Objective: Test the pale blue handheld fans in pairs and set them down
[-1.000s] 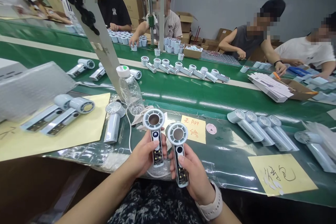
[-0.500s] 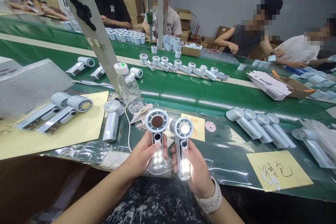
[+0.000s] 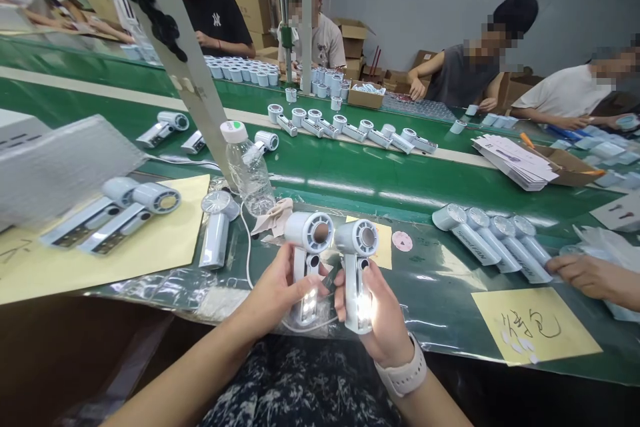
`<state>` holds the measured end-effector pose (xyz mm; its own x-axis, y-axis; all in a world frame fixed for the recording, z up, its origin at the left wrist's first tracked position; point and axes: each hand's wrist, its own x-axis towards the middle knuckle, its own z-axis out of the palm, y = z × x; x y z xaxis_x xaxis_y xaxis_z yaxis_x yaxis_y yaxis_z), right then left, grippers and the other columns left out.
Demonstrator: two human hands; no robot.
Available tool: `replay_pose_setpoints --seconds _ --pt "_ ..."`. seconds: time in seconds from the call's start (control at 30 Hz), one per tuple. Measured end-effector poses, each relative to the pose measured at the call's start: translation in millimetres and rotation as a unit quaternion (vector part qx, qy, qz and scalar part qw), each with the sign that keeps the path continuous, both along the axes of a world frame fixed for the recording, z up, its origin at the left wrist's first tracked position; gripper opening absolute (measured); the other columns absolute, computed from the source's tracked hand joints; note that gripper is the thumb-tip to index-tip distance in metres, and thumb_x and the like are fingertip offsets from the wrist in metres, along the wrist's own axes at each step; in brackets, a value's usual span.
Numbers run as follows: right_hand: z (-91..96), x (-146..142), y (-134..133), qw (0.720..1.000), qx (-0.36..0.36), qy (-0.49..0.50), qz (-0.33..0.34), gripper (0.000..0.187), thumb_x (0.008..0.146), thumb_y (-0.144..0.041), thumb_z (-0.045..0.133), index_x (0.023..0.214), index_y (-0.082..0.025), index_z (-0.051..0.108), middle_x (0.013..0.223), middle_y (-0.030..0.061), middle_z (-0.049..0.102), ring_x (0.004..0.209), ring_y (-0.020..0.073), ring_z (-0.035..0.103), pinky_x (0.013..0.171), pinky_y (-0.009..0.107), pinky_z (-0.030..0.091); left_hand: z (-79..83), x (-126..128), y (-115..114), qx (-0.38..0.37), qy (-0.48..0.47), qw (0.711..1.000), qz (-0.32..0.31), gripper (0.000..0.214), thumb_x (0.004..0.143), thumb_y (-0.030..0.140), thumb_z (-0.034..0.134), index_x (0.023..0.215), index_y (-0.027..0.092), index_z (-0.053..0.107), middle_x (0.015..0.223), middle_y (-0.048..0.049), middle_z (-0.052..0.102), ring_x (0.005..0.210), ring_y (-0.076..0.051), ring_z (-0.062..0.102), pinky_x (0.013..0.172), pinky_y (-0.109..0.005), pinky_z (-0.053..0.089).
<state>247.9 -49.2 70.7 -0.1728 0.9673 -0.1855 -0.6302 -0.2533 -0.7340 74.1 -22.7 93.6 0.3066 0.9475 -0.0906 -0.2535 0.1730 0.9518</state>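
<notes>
Two light-blue handheld fans are held side by side above the near edge of the green bench. My left hand is wrapped round the handle of the left fan, its thumb on the front. Around the other handle closes my right hand, which holds the right fan; a pale watch strap circles that wrist. Lights glow on the lower part of both handles. Both round heads are turned somewhat to the right. A single fan stands on the bench left of my hands.
A plastic bottle and a cloth stand behind my hands. Two fans lie on yellow paper at left. At right, another person's hand reaches to a row of fans. More fans line the conveyor; several people sit beyond.
Both fans have turned in my hands, their heads now angled to the right and the right fan's centre no longer bright. Another person's hand has come in at right, touching the row of fans.
</notes>
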Motion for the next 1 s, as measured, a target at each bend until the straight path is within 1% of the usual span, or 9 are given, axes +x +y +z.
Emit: replay_pose_setpoints --seconds 0.07,0.17,0.33,0.43,0.57,0.67,0.73,0.9,1.0 --pt "4.1 -2 0 0.999 -0.024 0.027 0.014 0.040 0.087 -0.057 0.064 0.094 -0.018 0.062 0.080 0.0048 0.069 0.058 0.0148 0.063 0.050 0.026 0.051 -0.3 1 -2 -0.013 -0.017 1.000 0.001 0.047 0.077 0.039 0.078 0.108 0.021 0.048 0.087 -0.0051 0.068 0.059 -0.019 0.064 0.056 -0.031 0.049" --pt "13.8 -4 0 0.997 -0.043 0.052 0.044 0.047 0.083 -0.061 0.067 0.096 -0.016 0.070 0.086 0.0078 0.073 0.069 0.0183 0.068 0.066 0.031 0.057 1.4 -1 -5 -0.060 -0.033 0.998 -0.010 0.045 0.085 0.052 0.066 0.111 0.022 0.044 0.085 -0.0060 0.071 0.057 -0.021 0.066 0.051 -0.031 0.050" --pt "23.9 -2 -2 0.996 -0.016 0.063 0.059 0.038 0.083 -0.053 0.071 0.103 -0.021 0.074 0.104 0.0088 0.076 0.085 0.0249 0.070 0.081 0.043 0.058 8.9 -10 -9 -0.047 -0.031 0.997 -0.043 0.046 0.090 0.049 0.060 0.123 0.024 0.039 0.104 -0.0102 0.073 0.079 -0.026 0.072 0.073 -0.043 0.058" --pt "24.9 0 0 0.999 -0.019 0.038 0.026 0.036 0.082 -0.051 0.073 0.100 -0.019 0.075 0.101 0.0095 0.076 0.089 0.0263 0.069 0.085 0.044 0.057 11.8 -12 -8 -0.022 -0.046 0.997 -0.056 0.048 0.089 0.043 0.065 0.126 0.025 0.041 0.109 -0.0094 0.072 0.086 -0.024 0.071 0.077 -0.040 0.057" --pt "26.0 1 2 0.998 -0.050 0.044 -0.015 0.030 0.078 -0.045 0.074 0.094 -0.020 0.074 0.092 0.0061 0.075 0.086 0.0239 0.067 0.084 0.040 0.055 14.3 -8 -6 -0.038 -0.068 0.996 -0.046 0.060 0.076 0.042 0.080 0.124 0.023 0.050 0.111 -0.0089 0.069 0.098 -0.024 0.067 0.083 -0.034 0.055" --pt "27.8 2 2 0.994 -0.092 0.058 0.015 0.028 0.076 -0.045 0.070 0.083 -0.018 0.073 0.080 0.0049 0.071 0.075 0.0195 0.064 0.074 0.031 0.055 15.7 -4 -5 -0.099 -0.060 0.992 -0.056 0.063 0.059 0.042 0.091 0.108 0.017 0.059 0.094 -0.0054 0.067 0.083 -0.021 0.066 0.076 -0.032 0.054" --pt "29.1 2 2 0.992 -0.107 0.060 0.042 0.030 0.076 -0.046 0.066 0.075 -0.017 0.071 0.071 0.0040 0.068 0.064 0.0156 0.059 0.063 0.026 0.053 15.2 -3 -5 -0.136 -0.049 0.988 -0.057 0.061 0.054 0.040 0.094 0.098 0.015 0.060 0.084 -0.0025 0.064 0.075 -0.017 0.063 0.071 -0.029 0.052" --pt "29.2 0 2 0.991 -0.091 0.090 0.049 0.032 0.077 -0.047 0.065 0.081 -0.015 0.070 0.075 0.0052 0.067 0.060 0.0145 0.057 0.051 0.024 0.050 13.5 -3 -4 -0.155 -0.081 0.983 -0.058 0.050 0.073 0.057 0.076 0.096 0.015 0.063 0.077 -0.0057 0.065 0.073 -0.019 0.061 0.069 -0.031 0.053" --pt "27.0 0 2 0.989 -0.092 0.114 0.019 0.030 0.074 -0.044 0.072 0.088 -0.018 0.068 0.079 0.0038 0.067 0.065 0.0164 0.059 0.048 0.024 0.051 15.4 -6 -4 -0.154 -0.097 0.981 -0.065 0.041 0.079 0.051 0.071 0.097 0.015 0.064 0.085 -0.0088 0.069 0.079 -0.024 0.065 0.071 -0.036 0.055"
